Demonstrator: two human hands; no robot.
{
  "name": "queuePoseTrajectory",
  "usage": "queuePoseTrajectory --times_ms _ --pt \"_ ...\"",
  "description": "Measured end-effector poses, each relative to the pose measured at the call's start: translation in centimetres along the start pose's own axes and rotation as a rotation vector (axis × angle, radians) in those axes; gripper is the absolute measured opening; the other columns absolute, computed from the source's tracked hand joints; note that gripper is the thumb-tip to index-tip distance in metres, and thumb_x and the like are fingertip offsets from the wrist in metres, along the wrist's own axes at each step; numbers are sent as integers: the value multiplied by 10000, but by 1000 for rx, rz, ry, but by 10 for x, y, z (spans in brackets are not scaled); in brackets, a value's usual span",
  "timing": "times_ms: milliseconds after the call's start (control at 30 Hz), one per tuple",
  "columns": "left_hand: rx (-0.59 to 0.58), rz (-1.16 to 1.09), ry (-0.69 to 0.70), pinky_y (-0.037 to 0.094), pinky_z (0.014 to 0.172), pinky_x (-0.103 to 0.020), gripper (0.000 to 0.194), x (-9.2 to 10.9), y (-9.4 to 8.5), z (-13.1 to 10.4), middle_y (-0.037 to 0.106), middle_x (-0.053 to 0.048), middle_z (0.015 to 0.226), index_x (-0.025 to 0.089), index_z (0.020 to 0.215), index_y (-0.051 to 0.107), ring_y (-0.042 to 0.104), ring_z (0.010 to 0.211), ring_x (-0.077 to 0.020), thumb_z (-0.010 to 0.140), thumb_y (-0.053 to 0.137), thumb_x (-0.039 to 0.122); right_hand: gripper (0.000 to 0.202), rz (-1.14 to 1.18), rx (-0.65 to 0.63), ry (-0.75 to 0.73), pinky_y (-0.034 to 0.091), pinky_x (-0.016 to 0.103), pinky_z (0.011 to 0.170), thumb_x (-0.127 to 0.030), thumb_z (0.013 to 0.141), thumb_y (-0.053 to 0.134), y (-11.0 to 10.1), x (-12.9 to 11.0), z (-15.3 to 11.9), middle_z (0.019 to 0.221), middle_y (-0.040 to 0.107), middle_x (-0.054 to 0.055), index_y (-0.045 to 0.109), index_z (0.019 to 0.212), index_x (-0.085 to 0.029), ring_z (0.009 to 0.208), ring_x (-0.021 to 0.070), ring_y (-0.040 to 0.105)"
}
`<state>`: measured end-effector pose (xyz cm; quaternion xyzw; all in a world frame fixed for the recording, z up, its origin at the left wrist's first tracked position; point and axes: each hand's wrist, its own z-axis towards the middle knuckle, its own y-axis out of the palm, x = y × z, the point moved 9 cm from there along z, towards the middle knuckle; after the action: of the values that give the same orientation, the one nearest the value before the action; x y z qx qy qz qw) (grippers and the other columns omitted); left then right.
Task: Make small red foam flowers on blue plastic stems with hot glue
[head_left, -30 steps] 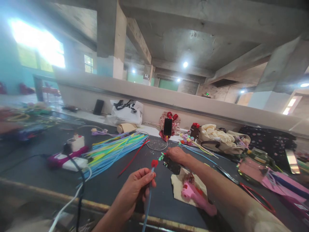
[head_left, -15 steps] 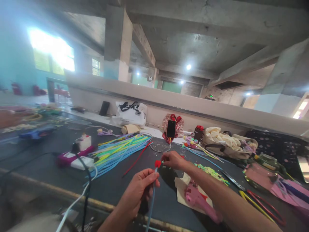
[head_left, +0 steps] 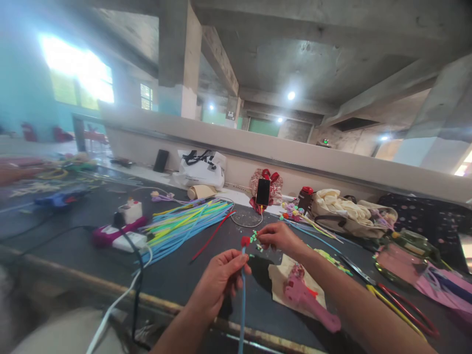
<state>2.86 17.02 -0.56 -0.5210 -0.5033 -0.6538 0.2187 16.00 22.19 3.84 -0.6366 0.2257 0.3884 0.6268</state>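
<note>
My left hand (head_left: 225, 273) pinches a blue stem (head_left: 243, 300) just under its red tip (head_left: 245, 241). Just right of that tip, my right hand (head_left: 278, 237) has its fingers closed beside small green pieces (head_left: 253, 237); whether it grips any of them is too small to tell. A pink glue gun (head_left: 308, 300) lies on a beige sheet (head_left: 277, 285) below my right forearm. Left of my hands, a red stem (head_left: 213, 237) lies by a bundle of blue, green and yellow stems (head_left: 190, 226).
A purple and white power strip (head_left: 121, 236) with cables is at the left. Scissors (head_left: 356, 270), a green-tinted jar (head_left: 409, 250) and a cloth bag (head_left: 342, 211) stand or lie at the right. A phone (head_left: 263, 191) leans at the back. Someone's hand (head_left: 18, 169) shows far left.
Small green pieces now show between the red tip and my right hand. Both hands and the stem sit slightly further right in view, and my right hand is a little higher.
</note>
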Motion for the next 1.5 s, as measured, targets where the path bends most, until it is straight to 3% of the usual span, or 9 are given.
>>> queuePoseTrajectory --times_ms 200,433,800,900,1000,1100,1333,1500 --pt "-44 -72 -17 281 274 -114 227 0 11 -6 616 23 495 138 602 564 459 301 -27 658 649 341 197 366 63 -5 394 173 385 -323 666 623 10 -30 -48 590 594 -22 575 729 -142 474 89 553" --pt "-56 -109 -16 291 288 -118 236 1 19 -12 570 47 449 134 592 574 456 285 -28 642 665 346 192 457 164 -45 317 143 331 -327 673 637 26 -44 -77 473 498 -65 557 655 -154 356 39 400" --pt "-48 -64 71 312 299 -115 164 7 23 -20 587 24 483 127 592 587 449 300 -27 684 632 255 86 289 298 -87 337 149 377 -239 711 597 21 -54 -90 510 557 -44 580 666 -167 416 57 439" --pt "-70 -73 54 328 317 -117 169 5 24 -20 588 23 496 127 578 577 453 313 -25 678 638 248 108 355 279 -87 346 150 388 -248 709 602 23 -57 -90 512 557 -33 588 663 -152 425 58 446" --pt "-94 -85 44 310 308 -117 166 6 25 -22 597 14 522 126 598 582 437 314 -21 688 631 257 191 582 230 -44 338 150 357 -333 726 591 30 -51 -88 528 567 -19 607 718 -143 404 59 452" --pt "-73 -92 41 293 306 -119 153 7 26 -24 594 8 527 117 655 611 420 318 -19 686 632 264 258 770 266 -7 325 137 333 -389 737 577 32 -44 -90 570 585 -3 618 772 -137 420 65 490" --pt "-39 -73 71 276 316 -124 214 5 27 -25 509 47 404 132 555 549 382 305 -22 671 642 285 234 652 297 -51 329 144 342 -354 683 644 32 -49 -95 489 554 -27 604 693 -124 375 48 442" --pt "-77 74 70 305 333 -136 221 1 23 -23 528 46 430 139 576 545 400 314 -27 674 639 313 217 675 215 -39 317 140 341 -325 690 632 35 -49 -93 483 551 -29 569 644 -122 365 38 426"
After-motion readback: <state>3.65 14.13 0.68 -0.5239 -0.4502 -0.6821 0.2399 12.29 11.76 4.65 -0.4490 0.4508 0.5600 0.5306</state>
